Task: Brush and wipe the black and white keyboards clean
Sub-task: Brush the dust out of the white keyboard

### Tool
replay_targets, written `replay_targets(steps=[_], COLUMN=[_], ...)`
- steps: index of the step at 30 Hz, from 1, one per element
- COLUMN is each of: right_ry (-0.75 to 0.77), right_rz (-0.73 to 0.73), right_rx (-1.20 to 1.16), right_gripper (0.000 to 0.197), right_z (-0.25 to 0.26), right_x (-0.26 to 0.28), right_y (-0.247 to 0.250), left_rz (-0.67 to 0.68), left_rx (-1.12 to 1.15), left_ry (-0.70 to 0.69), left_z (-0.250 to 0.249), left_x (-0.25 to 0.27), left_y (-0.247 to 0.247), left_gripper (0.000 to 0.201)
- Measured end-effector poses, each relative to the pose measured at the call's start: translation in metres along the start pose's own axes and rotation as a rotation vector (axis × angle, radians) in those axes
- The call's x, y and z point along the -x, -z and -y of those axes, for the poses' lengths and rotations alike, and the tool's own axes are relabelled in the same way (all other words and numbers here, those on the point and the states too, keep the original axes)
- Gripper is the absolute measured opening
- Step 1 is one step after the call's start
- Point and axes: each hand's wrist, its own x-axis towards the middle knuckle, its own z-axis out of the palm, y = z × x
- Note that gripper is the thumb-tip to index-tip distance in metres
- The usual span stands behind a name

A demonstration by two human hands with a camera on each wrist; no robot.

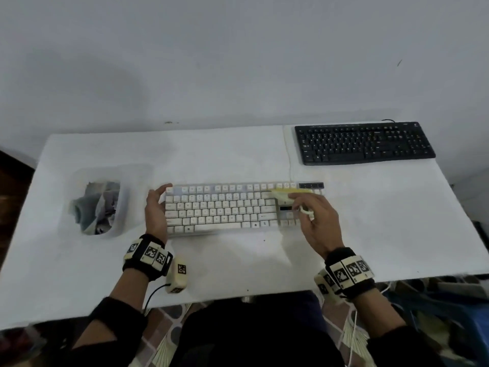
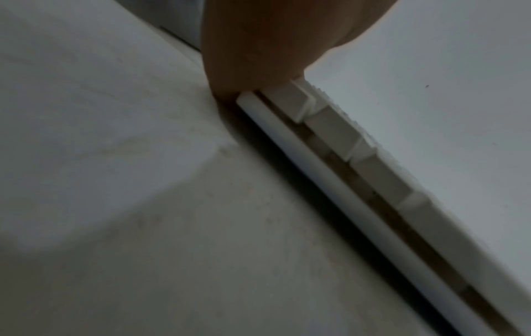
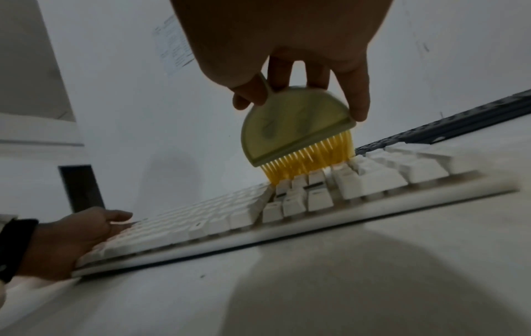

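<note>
A white keyboard lies in the middle of the white table. My left hand rests against its left end, thumb at the far corner, fingers fairly straight. In the left wrist view only the heel of that hand shows, against the keyboard's edge. My right hand pinches a yellow-green half-round brush. Its yellow bristles touch the keys at the right part of the white keyboard. The black keyboard lies at the table's far right.
A translucent plastic tub holding crumpled cloths stands left of the white keyboard. A small tagged device on a cable lies near the front edge. A wall rises behind the table. Clutter sits on the floor at the right.
</note>
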Motion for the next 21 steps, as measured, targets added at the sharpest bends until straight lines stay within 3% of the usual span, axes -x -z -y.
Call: replay_targets(steps=[3,6,12,19,21], right_ry=[0.012,0.047,-0.059,0.055,0.013], right_rz=[-0.058,0.027,-0.060,0.007,-0.002], right_rx=[0.010,0.021,0.015,0.027,0.030], right_gripper=[0.014,0.015,0.015,0.015,0.015], right_z=[0.013,0.030,0.017,0.031,0.023], right_x=[0.003,0.003,0.006,0.002,0.002], right_y=[-0.007,-0.024,-0.017,-0.022,-0.020], left_rz=[0.014,0.022,0.029,0.029,0.023], left_rx=[0.012,0.006,-0.018,-0.022,-0.022], left_ry=[0.005,-0.006,-0.047,-0.022,-0.021], left_z=[-0.001,-0.002,-0.003,-0.003,-0.001], left_x=[0.000,-0.003,0.000,0.000,-0.002], left_y=[0.001,0.002,0.000,0.003,0.004], left_gripper=[0.048,0.049,0.055,0.056,0.056])
